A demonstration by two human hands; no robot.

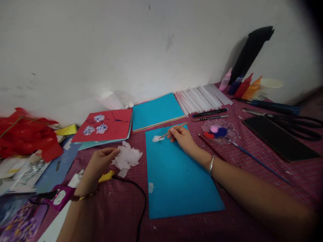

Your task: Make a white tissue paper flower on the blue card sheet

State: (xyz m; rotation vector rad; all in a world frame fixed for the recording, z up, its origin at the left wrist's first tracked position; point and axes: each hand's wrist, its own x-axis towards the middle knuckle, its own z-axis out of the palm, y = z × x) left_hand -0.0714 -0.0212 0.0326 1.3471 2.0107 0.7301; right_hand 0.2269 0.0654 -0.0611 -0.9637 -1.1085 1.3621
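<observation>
A blue sheet of paper [176, 174] lies in front of me, with a small clump of white paper pieces [157, 138] near its top left. My right hand [182, 137] grips a thin wooden stick [180, 126], its tip touching that clump. To the left, a heap of torn white paper pieces [127, 156] rests on the cloth. The fingers of my left hand [103, 159] are pinched together at the left edge of this heap, on a piece of white paper. A lone white scrap [150, 187] sits at the sheet's lower left.
Behind are a red card with white-and-blue flowers [102, 122], another blue sheet [157, 111] and white paper strips [202, 99]. To the right lie a paint palette [219, 131], paintbrush [259, 161], scissors [285, 119], phone [280, 137] and paint bottles [247, 84]. A black cable [143, 198] runs between my arms.
</observation>
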